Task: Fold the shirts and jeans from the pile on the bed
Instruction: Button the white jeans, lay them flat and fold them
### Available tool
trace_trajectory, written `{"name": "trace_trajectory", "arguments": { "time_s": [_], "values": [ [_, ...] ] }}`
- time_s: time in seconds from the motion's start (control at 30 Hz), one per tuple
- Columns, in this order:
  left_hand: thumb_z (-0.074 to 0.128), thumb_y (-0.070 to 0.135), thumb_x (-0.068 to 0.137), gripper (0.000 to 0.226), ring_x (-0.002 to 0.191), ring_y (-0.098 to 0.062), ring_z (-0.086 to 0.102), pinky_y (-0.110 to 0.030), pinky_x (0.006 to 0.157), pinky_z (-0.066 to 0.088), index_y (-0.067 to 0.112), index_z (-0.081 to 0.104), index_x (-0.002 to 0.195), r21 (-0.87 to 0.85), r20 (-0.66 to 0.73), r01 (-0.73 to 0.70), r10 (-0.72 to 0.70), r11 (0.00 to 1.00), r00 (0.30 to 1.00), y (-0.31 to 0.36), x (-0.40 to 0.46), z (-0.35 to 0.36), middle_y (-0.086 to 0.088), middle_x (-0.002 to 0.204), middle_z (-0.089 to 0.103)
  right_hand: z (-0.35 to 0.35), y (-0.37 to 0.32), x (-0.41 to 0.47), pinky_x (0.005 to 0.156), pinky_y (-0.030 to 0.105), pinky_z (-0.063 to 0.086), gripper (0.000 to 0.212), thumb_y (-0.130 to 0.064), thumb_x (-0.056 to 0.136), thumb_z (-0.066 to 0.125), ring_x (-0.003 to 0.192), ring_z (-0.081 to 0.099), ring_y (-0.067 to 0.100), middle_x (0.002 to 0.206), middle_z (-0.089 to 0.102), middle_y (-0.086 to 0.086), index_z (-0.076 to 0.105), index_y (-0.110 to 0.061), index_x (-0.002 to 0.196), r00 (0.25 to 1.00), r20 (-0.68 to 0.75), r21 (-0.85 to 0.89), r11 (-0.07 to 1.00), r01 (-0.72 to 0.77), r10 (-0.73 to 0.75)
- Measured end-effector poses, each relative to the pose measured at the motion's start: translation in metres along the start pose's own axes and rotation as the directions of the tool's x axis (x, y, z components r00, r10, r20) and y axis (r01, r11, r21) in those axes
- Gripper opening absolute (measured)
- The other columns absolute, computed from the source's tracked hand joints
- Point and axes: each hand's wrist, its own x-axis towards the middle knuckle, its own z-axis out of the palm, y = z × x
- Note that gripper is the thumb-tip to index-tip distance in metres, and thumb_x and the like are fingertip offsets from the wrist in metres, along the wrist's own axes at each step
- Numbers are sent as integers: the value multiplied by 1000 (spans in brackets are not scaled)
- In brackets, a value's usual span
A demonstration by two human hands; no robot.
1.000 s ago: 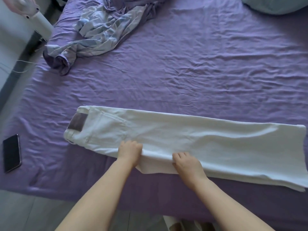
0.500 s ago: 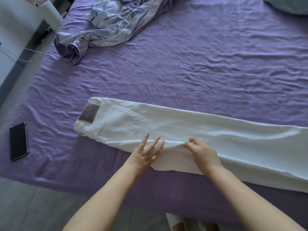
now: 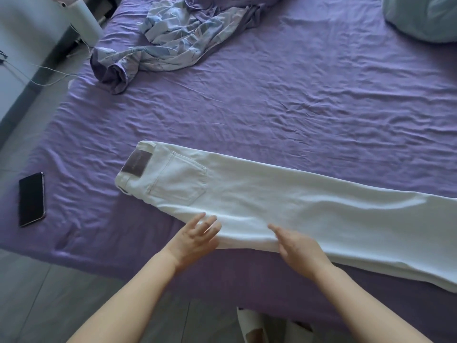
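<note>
Long smooth white jeans (image 3: pixel 284 206); creased purple sheet (image 3: pixel 309 95)

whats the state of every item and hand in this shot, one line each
white jeans: folded lengthwise, laid flat across the bed, back pocket up
patterned shirt: crumpled, unfolded, at the far side
left hand: open, fingers spread at the jeans' near edge
right hand: open, flat at the jeans' near edge
phone: lying flat, screen dark
purple bed sheet: wrinkled
pillow: at the far right corner, partly in view
</note>
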Motion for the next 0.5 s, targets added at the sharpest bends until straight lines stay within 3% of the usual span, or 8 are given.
{"name": "trace_trajectory", "arguments": {
  "time_s": [0.07,0.13,0.17,0.2,0.27,0.33,0.4,0.5],
  "values": [
    [47,-1,83,26,89,-24,58,-41,87,51,16,59,67,-57,18,19,-18,998,1000,9,-9,-3,-6,92,55,4,0,-9,84,34,51,68,-5,73,55,116,55,25,129,56,-1,40,-25,137,989,25,-98,984,147,-145],
    [30,-10,84,41,62,-21,56,-32,64,53,14,52,59,-109,116,74,-62,991,991,14,-9,-7,-4,68,55,10,-2,-15,84,37,54,81,-10,51,71,113,59,28,127,60,8,49,-26,127,988,67,-254,955,149,-137],
    [29,-12,82,42,55,-20,52,-28,55,50,14,49,56,-123,156,99,-79,987,985,17,-9,-5,-3,60,51,13,-4,-18,94,44,47,83,-11,56,71,125,50,30,139,49,13,45,-26,133,988,115,-276,952,129,-100],
    [37,-11,75,35,51,-20,51,-27,51,47,15,49,55,-158,208,120,-86,980,974,19,-7,-6,-2,56,50,16,-7,-21,108,49,32,80,-8,69,62,139,28,30,153,26,14,33,-27,142,987,133,-277,953,123,-89],
    [61,-3,57,20,55,-21,55,-26,57,46,14,53,64,-221,429,226,-113,949,896,23,4,-11,-2,58,53,18,-8,-23,116,49,7,76,-1,84,39,146,-5,23,159,-6,6,12,-31,149,966,257,-231,970,75,-13],
    [59,2,69,34,80,-27,61,-27,75,39,9,57,102,-264,609,449,-214,853,763,28,12,-14,-7,81,63,15,-14,-20,115,52,4,77,0,86,36,145,-10,23,158,-12,3,7,-33,149,962,274,-242,969,47,21],
    [49,2,82,55,101,-29,56,-31,80,36,13,39,135,-154,715,562,-301,813,631,31,26,-13,-9,106,62,17,-18,-19,113,55,4,81,-1,85,37,145,-13,24,157,-17,2,0,-36,148,957,288,-251,967,51,24],
    [80,12,63,55,104,-31,54,-36,73,49,19,61,114,-132,661,537,-330,833,674,38,52,-18,-12,111,61,16,-10,-25,110,60,7,87,2,84,37,143,-20,26,156,-22,0,-8,-38,147,952,296,-317,948,23,76]
  ]
}}
